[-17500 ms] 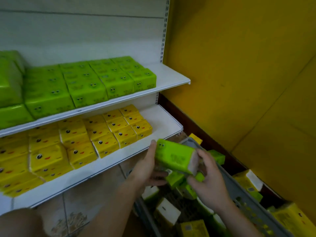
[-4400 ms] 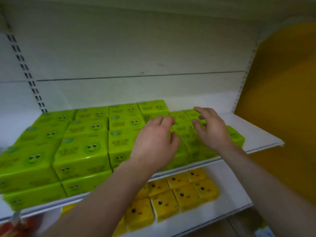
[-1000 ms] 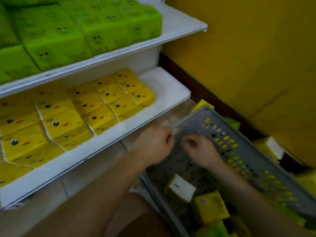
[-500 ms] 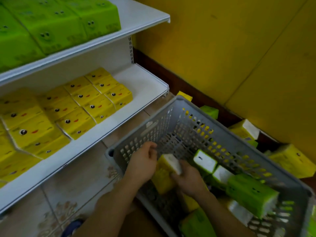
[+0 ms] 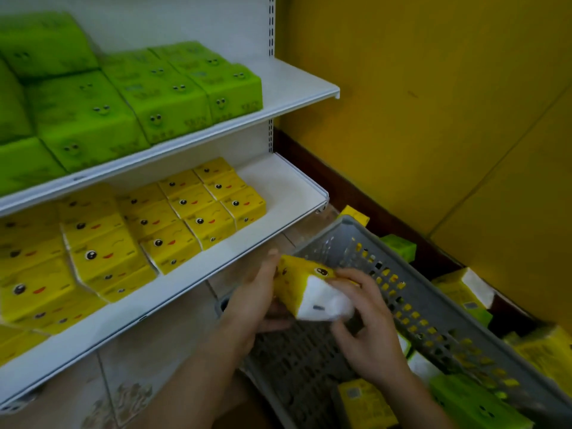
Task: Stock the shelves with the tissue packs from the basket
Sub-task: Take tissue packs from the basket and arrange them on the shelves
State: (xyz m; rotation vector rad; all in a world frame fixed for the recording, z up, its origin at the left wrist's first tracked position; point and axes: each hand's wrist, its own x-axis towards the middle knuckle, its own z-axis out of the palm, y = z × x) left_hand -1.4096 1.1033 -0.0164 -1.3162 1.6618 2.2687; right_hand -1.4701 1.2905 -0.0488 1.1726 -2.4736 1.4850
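A yellow tissue pack [image 5: 298, 287] with a white end is held above the grey basket [image 5: 411, 301]. My left hand [image 5: 252, 305] grips its left side and my right hand [image 5: 368, 329] holds its white end. More packs lie in the basket, a yellow pack [image 5: 362, 404] and a green pack [image 5: 470, 404] among them. The lower shelf [image 5: 278, 184] carries rows of yellow packs [image 5: 185, 218] with bare white room at its right end. The upper shelf [image 5: 294, 85] holds green packs [image 5: 167, 94].
A yellow wall [image 5: 433, 103] rises to the right, with a dark skirting at its foot. Loose yellow and green packs [image 5: 464, 289] lie on the floor behind the basket. Tiled floor [image 5: 123, 382] shows under the lower shelf.
Both hands have lifted a yellow pack out of the basket and up toward the lower shelf. The view has swung left, back onto the shelves.
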